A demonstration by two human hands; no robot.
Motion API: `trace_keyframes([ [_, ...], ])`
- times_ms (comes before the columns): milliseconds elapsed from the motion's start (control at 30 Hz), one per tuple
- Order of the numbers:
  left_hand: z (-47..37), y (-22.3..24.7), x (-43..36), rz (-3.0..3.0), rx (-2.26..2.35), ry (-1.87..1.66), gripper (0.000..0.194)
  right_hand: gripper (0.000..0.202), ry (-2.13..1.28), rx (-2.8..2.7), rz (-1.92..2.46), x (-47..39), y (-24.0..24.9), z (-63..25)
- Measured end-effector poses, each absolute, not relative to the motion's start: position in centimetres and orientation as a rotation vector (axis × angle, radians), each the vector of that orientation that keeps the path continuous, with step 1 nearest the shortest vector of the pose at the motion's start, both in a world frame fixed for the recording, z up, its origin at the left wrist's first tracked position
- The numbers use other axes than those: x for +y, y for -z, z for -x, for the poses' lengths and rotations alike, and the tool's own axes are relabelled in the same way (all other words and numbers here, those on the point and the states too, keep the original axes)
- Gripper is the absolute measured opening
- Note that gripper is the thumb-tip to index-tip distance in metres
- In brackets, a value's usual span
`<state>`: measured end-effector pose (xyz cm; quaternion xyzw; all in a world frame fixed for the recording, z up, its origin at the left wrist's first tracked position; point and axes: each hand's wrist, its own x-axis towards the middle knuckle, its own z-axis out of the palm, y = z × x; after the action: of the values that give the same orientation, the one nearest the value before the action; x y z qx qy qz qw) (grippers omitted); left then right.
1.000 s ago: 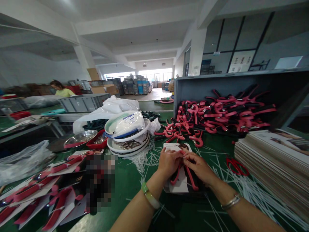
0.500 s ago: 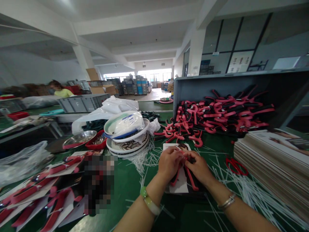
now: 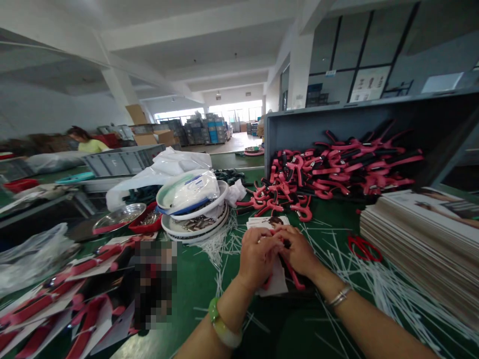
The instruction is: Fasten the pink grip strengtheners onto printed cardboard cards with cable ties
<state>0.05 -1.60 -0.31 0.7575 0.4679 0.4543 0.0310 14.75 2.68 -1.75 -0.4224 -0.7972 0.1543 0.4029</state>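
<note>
Head view. Item in hand: one red-and-black handled tool (image 3: 294,276) lying on a white backing card (image 3: 277,279), flat on the green table (image 3: 198,284), directly under both hands. Left hand (image 3: 258,257) curled over the card's upper part, fingers pinched narrow at the tool's head; right hand (image 3: 299,252) pressed against it from the other side, fingertips meeting the left's at the same spot. What the fingertips pinch is hidden. Only the tool's red handles show, below the right palm. Progress, as judged: this piece is partway fastened to its card, not yet released. Carded tools (image 3: 56,294) lie stacked well to the left of the left hand, apparently done; a grey bin of loose tools (image 3: 337,169) beyond the hands remains heaped, so much is left. Blank cards (image 3: 422,239) stacked right of the right hand. White plastic ties (image 3: 220,244) strewn around both hands. Stacked bowls (image 3: 194,209) ahead-left. A person (image 3: 84,142) sits far left.
</note>
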Motion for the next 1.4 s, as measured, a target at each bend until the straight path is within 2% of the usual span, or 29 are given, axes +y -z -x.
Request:
trace_keyframes([
  [100, 0.3, 1.1, -2.1, -2.078, 1.563, -1.233, 0.037, 0.016, -0.376, -1.973, 1.029, 2.3, 1.5, -14.8],
  [233, 0.0, 1.6, -2.4, -1.870, 1.718, -1.097, 0.023, 0.016, -0.236, -2.136, 0.961, 1.3, 0.6, -15.3],
  [467, -0.4, 1.6, -2.0, -1.834, 1.745, -1.091, 0.021, 0.022, -0.080, -2.584, 0.924, 0.4, -1.6, -16.4],
  [567, -0.4, 1.0, -1.6, -1.836, 1.778, -1.040, 0.015, 0.021, -0.162, -2.636, 0.907, 0.5, -2.0, -16.5],
  [800, -0.5, -0.3, -1.3, -1.908, 1.876, -0.882, 0.019, 0.022, -0.333, -2.473, 0.835, -0.1, -1.2, -16.9],
  [933, -0.7, 0.1, -0.9, -1.923, 1.841, -0.924, 0.019, 0.023, -0.314, -2.579, 0.836, -1.7, -2.3, -17.2],
  [1033, -0.7, 0.6, -0.6, -1.914, 1.769, -1.084, 0.021, 0.013, -0.125, -2.642, 0.973, -3.2, -2.9, -17.1],
  [1167, 0.3, 1.2, -2.3, -1.778, 1.832, -1.445, 0.035, 0.015, 0.121, -2.701, 1.134, -4.4, -2.2, -16.4],
  [1267, 1.6, 2.1, -4.9, -1.677, 1.840, -1.436, 0.043, 0.020, 0.183, -2.729, 1.161, -4.6, -1.8, -15.7],
  [1400, 2.6, 3.6, -7.2, -1.556, 1.725, -1.299, 0.026, 0.018, 0.140, -2.652, 1.206, -5.0, -2.4, -14.8],
])
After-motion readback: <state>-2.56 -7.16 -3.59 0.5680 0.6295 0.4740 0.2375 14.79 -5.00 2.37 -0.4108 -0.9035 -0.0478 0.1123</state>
